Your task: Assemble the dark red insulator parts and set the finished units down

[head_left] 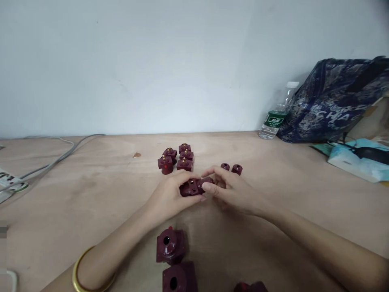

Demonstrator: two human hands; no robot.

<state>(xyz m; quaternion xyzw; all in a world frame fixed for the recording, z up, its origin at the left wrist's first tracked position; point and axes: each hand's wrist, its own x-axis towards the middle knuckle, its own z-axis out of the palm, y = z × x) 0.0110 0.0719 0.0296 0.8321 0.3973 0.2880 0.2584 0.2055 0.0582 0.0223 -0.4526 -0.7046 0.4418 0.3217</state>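
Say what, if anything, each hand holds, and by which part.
Both hold one maroon piece: the left hand by its holed end, the right hand by the opposite end.

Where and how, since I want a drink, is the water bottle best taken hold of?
I'd probably take the bottle around its green label, coming from the left: the patterned bag crowds its right and the wall stands behind. There it is rounded and wider than at its neck.
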